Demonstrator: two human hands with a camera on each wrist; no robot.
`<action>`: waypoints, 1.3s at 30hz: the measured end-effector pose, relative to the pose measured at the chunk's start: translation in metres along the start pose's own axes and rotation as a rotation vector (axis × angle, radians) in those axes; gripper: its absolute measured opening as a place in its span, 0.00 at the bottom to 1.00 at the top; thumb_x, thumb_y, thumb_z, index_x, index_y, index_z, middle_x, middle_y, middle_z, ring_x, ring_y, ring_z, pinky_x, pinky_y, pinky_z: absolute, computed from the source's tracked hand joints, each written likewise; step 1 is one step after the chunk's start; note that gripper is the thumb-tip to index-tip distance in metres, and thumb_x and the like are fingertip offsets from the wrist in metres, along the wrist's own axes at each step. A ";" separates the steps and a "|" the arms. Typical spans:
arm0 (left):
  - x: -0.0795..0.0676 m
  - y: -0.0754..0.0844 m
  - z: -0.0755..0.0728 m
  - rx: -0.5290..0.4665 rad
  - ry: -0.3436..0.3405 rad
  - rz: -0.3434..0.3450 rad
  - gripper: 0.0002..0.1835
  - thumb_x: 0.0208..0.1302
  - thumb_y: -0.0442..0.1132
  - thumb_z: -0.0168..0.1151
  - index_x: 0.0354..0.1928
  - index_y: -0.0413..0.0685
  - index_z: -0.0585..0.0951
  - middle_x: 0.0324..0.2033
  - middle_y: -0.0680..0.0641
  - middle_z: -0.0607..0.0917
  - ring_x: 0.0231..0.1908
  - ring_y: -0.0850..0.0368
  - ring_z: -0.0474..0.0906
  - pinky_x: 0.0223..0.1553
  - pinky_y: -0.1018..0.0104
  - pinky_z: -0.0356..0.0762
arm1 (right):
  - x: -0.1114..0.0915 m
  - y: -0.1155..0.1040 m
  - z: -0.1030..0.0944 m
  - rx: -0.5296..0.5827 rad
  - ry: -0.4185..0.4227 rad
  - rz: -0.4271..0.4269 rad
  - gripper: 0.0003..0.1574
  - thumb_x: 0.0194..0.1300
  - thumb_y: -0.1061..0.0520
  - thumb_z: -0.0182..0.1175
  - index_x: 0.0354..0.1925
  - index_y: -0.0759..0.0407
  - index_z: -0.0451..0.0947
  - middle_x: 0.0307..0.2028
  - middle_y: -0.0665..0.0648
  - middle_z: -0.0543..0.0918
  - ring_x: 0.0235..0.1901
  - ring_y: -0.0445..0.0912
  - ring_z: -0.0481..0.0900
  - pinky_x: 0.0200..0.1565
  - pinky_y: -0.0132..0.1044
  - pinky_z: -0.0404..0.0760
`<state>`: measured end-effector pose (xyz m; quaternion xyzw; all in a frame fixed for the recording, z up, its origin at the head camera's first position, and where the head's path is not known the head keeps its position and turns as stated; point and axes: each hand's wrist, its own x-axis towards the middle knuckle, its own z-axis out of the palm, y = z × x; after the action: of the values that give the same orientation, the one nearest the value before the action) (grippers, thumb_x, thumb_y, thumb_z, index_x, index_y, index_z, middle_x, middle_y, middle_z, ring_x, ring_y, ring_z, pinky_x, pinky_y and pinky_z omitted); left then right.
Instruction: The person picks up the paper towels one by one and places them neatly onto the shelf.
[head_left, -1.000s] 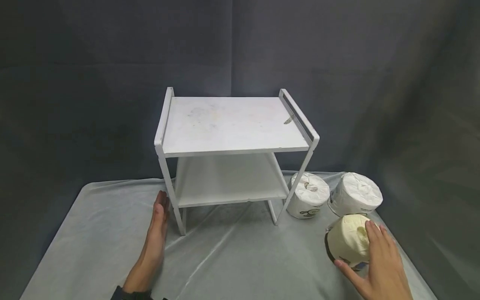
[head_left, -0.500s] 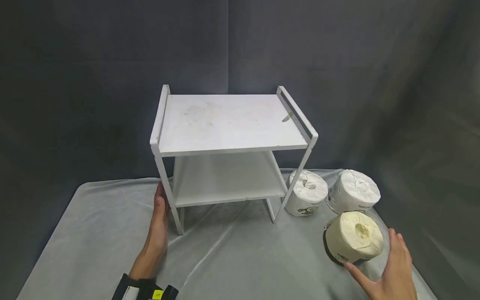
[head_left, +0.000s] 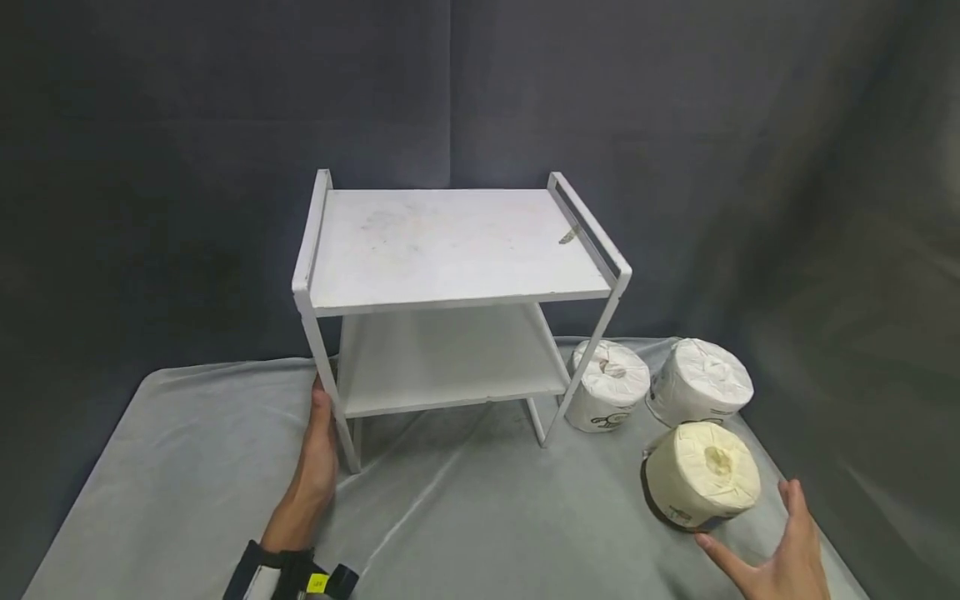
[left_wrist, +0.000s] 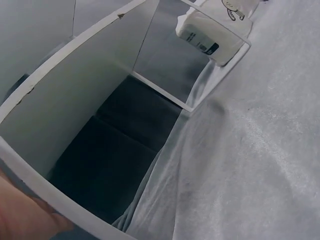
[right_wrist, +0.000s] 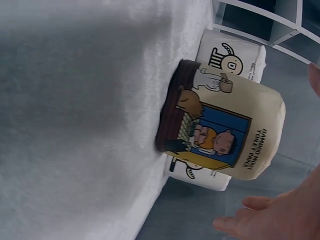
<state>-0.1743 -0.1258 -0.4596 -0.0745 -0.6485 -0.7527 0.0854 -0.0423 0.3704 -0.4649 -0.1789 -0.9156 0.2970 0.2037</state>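
Observation:
A white two-tier shelf rack (head_left: 457, 250) stands in the middle of the head view. My left hand (head_left: 313, 458) is at its left front leg, fingers partly hidden behind the leg, thumb extended. The left wrist view has that hand (left_wrist: 25, 215) against the outer side of the white frame. A cream wrapped toilet roll (head_left: 701, 479) with a cartoon print stands upright at the right. Just in front of it is my right hand (head_left: 780, 554), thumb and fingers spread and holding nothing. The thumb tip is close to the roll's base; contact cannot be made out.
Two white wrapped toilet rolls stand behind the cream one: one roll (head_left: 611, 392) beside the rack's right leg, another roll (head_left: 701, 383) near the table's right edge. A grey cloth (head_left: 480, 517) covers the table. Dark curtains (head_left: 225, 167) hang behind and at the right.
My right hand has drawn back from the cream toilet roll, toward the lower right. My left hand has come up against the rack's left leg. The whole view has shifted slightly.

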 end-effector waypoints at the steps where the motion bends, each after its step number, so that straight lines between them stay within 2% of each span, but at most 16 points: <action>1: 0.000 0.000 0.000 0.000 -0.005 0.003 0.40 0.73 0.65 0.22 0.79 0.53 0.33 0.77 0.44 0.35 0.75 0.49 0.27 0.69 0.42 0.20 | 0.001 0.002 0.000 -0.006 -0.015 0.024 0.87 0.35 0.49 0.81 0.77 0.68 0.34 0.71 0.78 0.53 0.69 0.73 0.52 0.64 0.69 0.53; 6: -0.003 0.000 0.002 0.000 -0.026 -0.019 0.42 0.73 0.65 0.21 0.78 0.48 0.31 0.77 0.42 0.33 0.75 0.48 0.24 0.69 0.42 0.20 | 0.006 0.008 -0.002 0.021 -0.068 0.129 0.87 0.39 0.48 0.80 0.77 0.68 0.30 0.73 0.78 0.50 0.70 0.71 0.51 0.64 0.69 0.55; 11: -0.003 0.001 0.003 0.006 -0.031 -0.032 0.42 0.73 0.64 0.20 0.78 0.48 0.30 0.78 0.42 0.33 0.75 0.49 0.24 0.70 0.45 0.21 | 0.011 0.011 0.002 0.073 -0.093 0.153 0.84 0.43 0.49 0.79 0.77 0.68 0.29 0.73 0.76 0.50 0.70 0.69 0.52 0.61 0.69 0.59; 20: -0.003 0.003 0.004 0.014 -0.030 -0.061 0.44 0.72 0.66 0.20 0.78 0.45 0.32 0.78 0.43 0.32 0.75 0.50 0.25 0.71 0.44 0.21 | 0.018 0.016 0.014 0.099 -0.169 0.147 0.84 0.45 0.48 0.78 0.76 0.68 0.26 0.74 0.79 0.42 0.71 0.70 0.47 0.62 0.71 0.56; 24: -0.002 0.004 0.004 0.031 -0.034 -0.063 0.44 0.72 0.67 0.20 0.78 0.45 0.32 0.78 0.44 0.32 0.75 0.50 0.25 0.70 0.43 0.21 | 0.019 0.017 0.020 0.105 -0.179 0.120 0.85 0.43 0.47 0.79 0.77 0.65 0.29 0.74 0.78 0.44 0.70 0.71 0.49 0.62 0.72 0.55; 26: -0.001 0.004 0.003 0.042 -0.041 -0.058 0.44 0.72 0.67 0.19 0.78 0.46 0.32 0.78 0.44 0.32 0.76 0.50 0.25 0.70 0.42 0.21 | 0.019 0.017 0.024 0.139 -0.160 0.094 0.83 0.42 0.49 0.79 0.78 0.61 0.32 0.74 0.76 0.47 0.70 0.69 0.50 0.61 0.74 0.54; 28: -0.001 0.004 0.002 0.055 -0.054 -0.049 0.44 0.72 0.67 0.19 0.78 0.47 0.32 0.78 0.44 0.32 0.76 0.50 0.25 0.70 0.41 0.22 | 0.021 0.019 0.027 0.194 -0.140 0.057 0.80 0.41 0.52 0.80 0.79 0.59 0.37 0.73 0.72 0.52 0.72 0.60 0.50 0.60 0.75 0.53; 30: 0.000 0.004 0.001 0.061 -0.068 -0.035 0.43 0.72 0.66 0.18 0.78 0.46 0.32 0.78 0.44 0.33 0.76 0.50 0.26 0.70 0.41 0.22 | 0.025 0.022 0.032 0.238 -0.135 0.029 0.75 0.43 0.55 0.79 0.79 0.56 0.43 0.72 0.66 0.57 0.71 0.47 0.53 0.65 0.70 0.54; 32: 0.001 0.005 0.000 0.069 -0.080 -0.026 0.42 0.73 0.65 0.18 0.78 0.47 0.32 0.78 0.44 0.32 0.76 0.50 0.25 0.70 0.41 0.22 | 0.030 0.026 0.036 0.268 -0.123 -0.016 0.69 0.43 0.59 0.79 0.77 0.55 0.50 0.66 0.57 0.65 0.66 0.36 0.59 0.69 0.50 0.59; 33: 0.002 0.005 0.000 0.074 -0.083 -0.022 0.42 0.73 0.65 0.18 0.78 0.47 0.32 0.78 0.44 0.32 0.76 0.50 0.25 0.70 0.41 0.22 | 0.033 0.028 0.037 0.278 -0.118 -0.036 0.67 0.43 0.60 0.79 0.76 0.56 0.54 0.63 0.53 0.68 0.63 0.32 0.61 0.68 0.39 0.62; 35: 0.002 0.005 -0.001 0.080 -0.086 -0.020 0.41 0.73 0.64 0.18 0.78 0.46 0.32 0.78 0.44 0.32 0.76 0.50 0.25 0.70 0.41 0.22 | 0.037 0.030 0.040 0.282 -0.105 -0.070 0.63 0.41 0.62 0.79 0.73 0.57 0.59 0.57 0.45 0.71 0.57 0.29 0.66 0.59 0.21 0.63; 37: 0.002 0.006 -0.002 0.087 -0.084 -0.029 0.41 0.73 0.64 0.17 0.78 0.46 0.32 0.78 0.44 0.32 0.76 0.50 0.25 0.71 0.41 0.22 | 0.040 0.031 0.043 0.284 -0.077 -0.112 0.62 0.38 0.64 0.80 0.70 0.58 0.63 0.53 0.39 0.73 0.53 0.28 0.69 0.50 0.15 0.64; 39: 0.001 0.007 -0.003 0.088 -0.077 -0.035 0.42 0.73 0.65 0.17 0.78 0.46 0.32 0.78 0.43 0.32 0.76 0.50 0.25 0.71 0.41 0.22 | 0.041 0.029 0.046 0.304 -0.065 -0.142 0.62 0.34 0.66 0.81 0.69 0.59 0.65 0.52 0.39 0.75 0.52 0.29 0.71 0.50 0.17 0.64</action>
<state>-0.1740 -0.1297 -0.4532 -0.0882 -0.6850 -0.7214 0.0503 -0.0935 0.3894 -0.5056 -0.0711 -0.8765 0.4226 0.2193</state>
